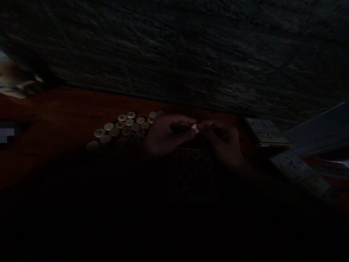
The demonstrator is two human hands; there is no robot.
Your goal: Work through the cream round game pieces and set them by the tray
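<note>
The light is very dim. My left hand (pixel 166 133) is closed in a pinch, thumb and forefinger on a small pale object (pixel 194 127) whose kind I cannot make out. My right hand (pixel 225 138) meets it from the other side, its fingertips pinched at the same object. Left of my left hand, several round Chinese chess pieces (pixel 120 124) lie spread over the table, some with characters showing and some blank side up. Below both hands, more round pieces (pixel 195 154) sit in rows, mostly lost in shadow.
The reddish wooden table (pixel 68 105) runs along a dark block wall (pixel 169 54). At the right lie a box (pixel 268 131) with dark characters and a similar printed panel (pixel 302 171). A blurred pale item (pixel 16 78) stands at the far left.
</note>
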